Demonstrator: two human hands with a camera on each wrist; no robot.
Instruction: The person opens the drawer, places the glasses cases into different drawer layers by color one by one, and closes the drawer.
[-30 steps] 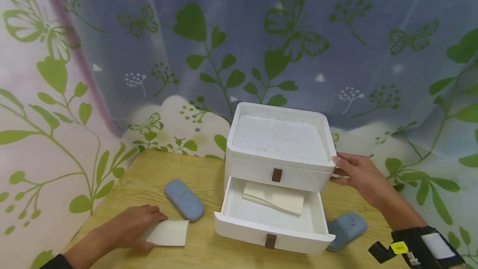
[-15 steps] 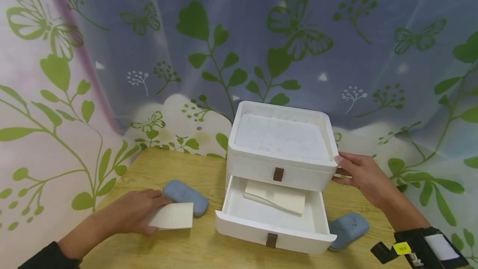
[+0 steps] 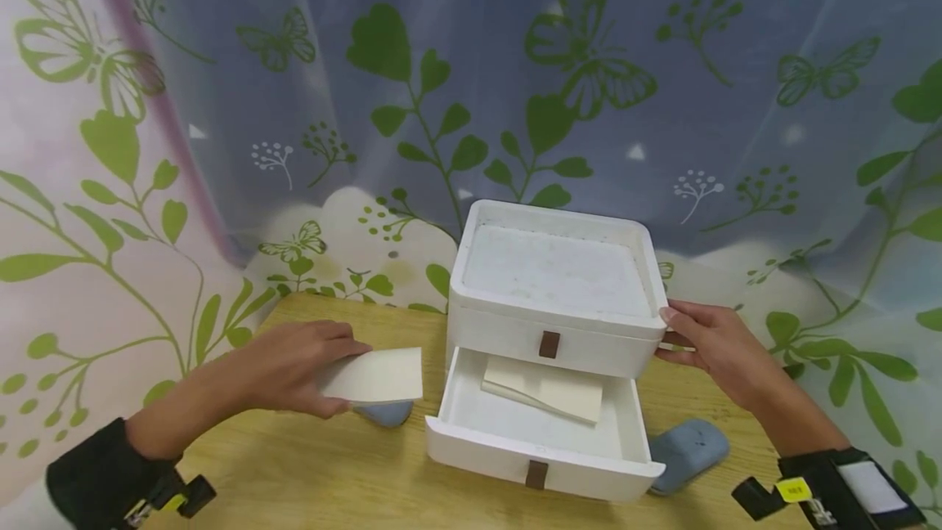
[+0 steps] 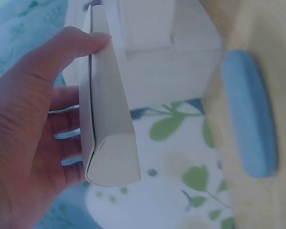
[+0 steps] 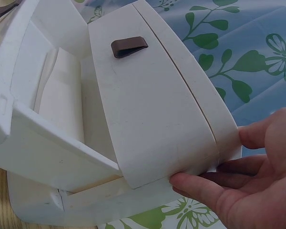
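My left hand (image 3: pixel 294 366) pinches a flat cream folding case (image 3: pixel 379 376), raised over the table left of the drawer unit. In the left wrist view, the thumb presses one face of the case (image 4: pixel 109 105), the fingers lie behind, and a dark seam runs along it. A white two-drawer unit (image 3: pixel 552 309) stands on the table, its lower drawer (image 3: pixel 540 460) pulled out and its upper one closed. Inside the lower drawer lies a similar cream case (image 3: pixel 545 387). My right hand (image 3: pixel 717 350) grips the unit's right front corner, thumb at the top rim, fingers at the side.
A blue oblong case (image 3: pixel 386 413) lies on the wooden table (image 3: pixel 309 473), partly hidden under the left hand's load. Another blue case (image 3: pixel 692 452) rests right of the open drawer. Patterned curtain (image 3: pixel 368 145) hangs close behind the unit.
My left hand has lifted the cream case off the table and carried it up and rightward, over the left blue case. The right hand keeps its grip on the unit.
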